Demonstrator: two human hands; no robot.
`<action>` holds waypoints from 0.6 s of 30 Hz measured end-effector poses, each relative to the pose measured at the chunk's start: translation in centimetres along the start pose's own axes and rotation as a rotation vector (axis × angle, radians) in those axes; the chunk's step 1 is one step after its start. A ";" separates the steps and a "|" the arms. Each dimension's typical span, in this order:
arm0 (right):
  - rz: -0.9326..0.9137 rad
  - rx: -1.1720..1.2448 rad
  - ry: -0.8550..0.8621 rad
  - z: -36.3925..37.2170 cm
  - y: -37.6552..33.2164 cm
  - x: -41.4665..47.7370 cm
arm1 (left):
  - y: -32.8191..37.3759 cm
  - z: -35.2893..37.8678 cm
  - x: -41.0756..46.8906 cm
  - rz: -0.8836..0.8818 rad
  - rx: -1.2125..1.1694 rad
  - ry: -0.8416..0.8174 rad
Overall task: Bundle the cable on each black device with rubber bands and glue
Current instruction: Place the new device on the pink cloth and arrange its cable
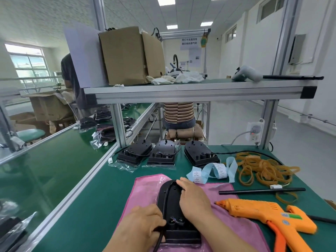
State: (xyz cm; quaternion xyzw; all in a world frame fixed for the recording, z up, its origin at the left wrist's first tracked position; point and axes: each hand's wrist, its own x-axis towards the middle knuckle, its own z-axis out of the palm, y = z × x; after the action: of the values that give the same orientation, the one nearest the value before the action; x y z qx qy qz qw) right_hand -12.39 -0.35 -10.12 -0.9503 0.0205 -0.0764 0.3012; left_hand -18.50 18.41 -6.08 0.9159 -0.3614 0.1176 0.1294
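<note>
A black device (171, 200) lies on a pink cloth (141, 190) in front of me, its black cable (166, 199) running along its top. My left hand (145, 224) pinches the cable at the device's near end. My right hand (194, 199) rests on the device's right side, fingers stretched toward its far tip. An orange glue gun (263, 215) lies on the table to the right. A heap of tan rubber bands (263, 170) sits at the back right. Three more black devices (163, 153) stand in a row behind the cloth.
A black glue stick (261, 190) lies between the bands and the gun. A blue label strip (214, 171) curls behind the cloth. A conveyor belt (45, 170) runs along the left. An aluminium shelf (190, 91) with a cardboard box hangs overhead. A person sits beyond it.
</note>
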 end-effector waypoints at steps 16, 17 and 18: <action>-0.451 0.034 -0.644 -8.0 -4.4 -7.1 | -0.2 0.0 2.7 -0.371 -0.078 -0.174; -0.461 0.077 -0.648 -7.9 -4.5 -7.2 | -0.1 -0.2 2.9 -0.375 -0.070 -0.205; -0.446 0.143 -0.644 -8.0 -4.5 -7.3 | 0.0 -0.2 3.0 -0.379 -0.080 -0.226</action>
State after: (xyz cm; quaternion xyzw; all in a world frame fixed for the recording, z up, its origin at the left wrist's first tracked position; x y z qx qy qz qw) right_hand -20.91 -0.62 -2.09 -0.8834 -0.2873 0.1608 0.3335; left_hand -16.37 16.51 -4.97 0.9689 -0.1994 -0.0265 0.1441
